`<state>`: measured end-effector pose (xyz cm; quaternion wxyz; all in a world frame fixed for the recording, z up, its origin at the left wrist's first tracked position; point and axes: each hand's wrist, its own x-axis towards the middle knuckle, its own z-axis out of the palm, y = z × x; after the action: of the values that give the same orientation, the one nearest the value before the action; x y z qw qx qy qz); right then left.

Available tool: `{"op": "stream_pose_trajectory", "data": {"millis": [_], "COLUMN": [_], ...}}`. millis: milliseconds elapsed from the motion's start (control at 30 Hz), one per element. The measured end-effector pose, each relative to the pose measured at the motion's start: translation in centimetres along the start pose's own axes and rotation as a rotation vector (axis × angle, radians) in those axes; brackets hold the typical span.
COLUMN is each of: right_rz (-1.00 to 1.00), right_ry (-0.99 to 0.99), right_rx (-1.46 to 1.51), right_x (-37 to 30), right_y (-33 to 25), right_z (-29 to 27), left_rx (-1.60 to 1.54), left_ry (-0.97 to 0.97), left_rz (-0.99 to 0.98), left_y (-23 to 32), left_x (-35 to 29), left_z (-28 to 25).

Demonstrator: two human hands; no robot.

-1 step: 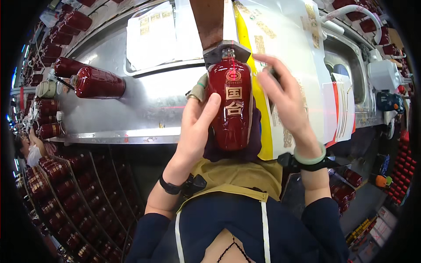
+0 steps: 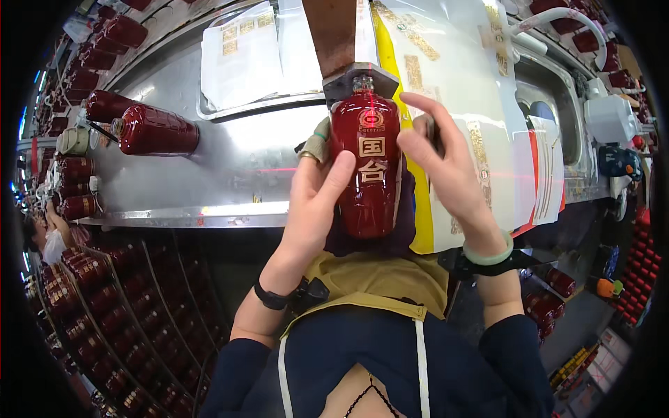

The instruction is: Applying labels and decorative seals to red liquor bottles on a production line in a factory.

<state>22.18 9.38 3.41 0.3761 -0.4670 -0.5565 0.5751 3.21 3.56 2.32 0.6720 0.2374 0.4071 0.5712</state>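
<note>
A dark red glossy bottle (image 2: 367, 202) with gold characters lies neck-away in front of me, its clear neck at a metal bracket (image 2: 339, 86). A red light line falls along it. My left hand (image 2: 317, 188) is closed against the bottle's left side, thumb on the front edge; a cloth finger cover (image 2: 317, 148) shows on one finger. Just right of the bottle is my right hand (image 2: 449, 157), index finger and thumb reaching toward it with a gap between them. Its other fingers curl around a small dark thing (image 2: 435, 134), mostly hidden. Dark purple cloth (image 2: 402, 233) lies under the bottle.
A wooden post (image 2: 337, 31) rises behind the bracket. Sheets of gold decals (image 2: 460, 83) cover the right side of the metal table (image 2: 230, 167), beside a sink (image 2: 571, 150). Two red bottles, one of them nearer (image 2: 160, 131), lie at left. Racks of bottles (image 2: 118, 313) stand lower left.
My right hand has shifted slightly toward me, its thumb closer to the bottle. The decal sheet at right looks shifted. My left hand and the bottle stay nearly the same.
</note>
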Motion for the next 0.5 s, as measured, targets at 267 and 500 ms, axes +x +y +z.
{"op": "stream_pose_trajectory", "data": {"millis": [267, 500], "right_rz": [0.121, 0.068], "right_ry": [0.012, -0.025], "right_rx": [0.178, 0.022], "right_x": [-2.1, -1.4], "right_y": [2.3, 1.0], "right_z": [1.8, 0.4], "left_rx": [0.264, 0.282], "left_ry": [-0.032, -0.030], "left_rz": [0.086, 0.134], "left_y": [-0.5, -1.1], "left_x": [-0.4, -0.2], "left_z": [-0.2, 0.1]}}
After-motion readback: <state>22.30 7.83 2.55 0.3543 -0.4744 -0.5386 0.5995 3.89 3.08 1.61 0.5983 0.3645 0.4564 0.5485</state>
